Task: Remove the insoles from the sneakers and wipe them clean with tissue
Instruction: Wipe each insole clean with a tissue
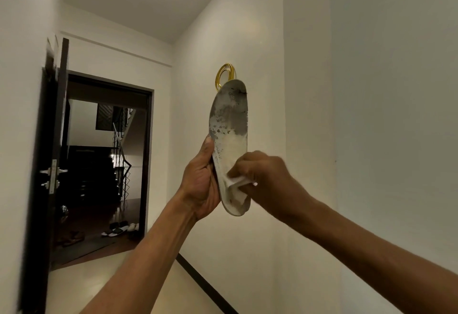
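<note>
Standing in a pale hallway, I have the dark wooden door (53,140) open far to my left and some sandals and shoes (119,230) on the floor beyond its doorway, well apart from my hands; whether the sneakers are among them I cannot tell. My left hand (200,184) is wrapped round the lower left edge of the long, worn grey-and-white foam insole (229,127), thumb lying up along that edge and fingers hidden behind. The insole stands nearly upright in the air with nothing under it, its top end overlapping the gold ring ornament (224,73) on the wall behind. My right hand (262,175) has its fingers curled on a crumpled white tissue (234,181), pressing it to the insole's pale lower half; the upper half is dark with grime. Since I hold only the bottom, pushing hard higher up could bend the floppy top away or lever the insole out of my grip onto the floor. The thin tissue could tear or shed bits on rough patches, and a soiled wad would likely smear dirt back over the paler part. Wiping upward, I might also knock the ornament.
</note>
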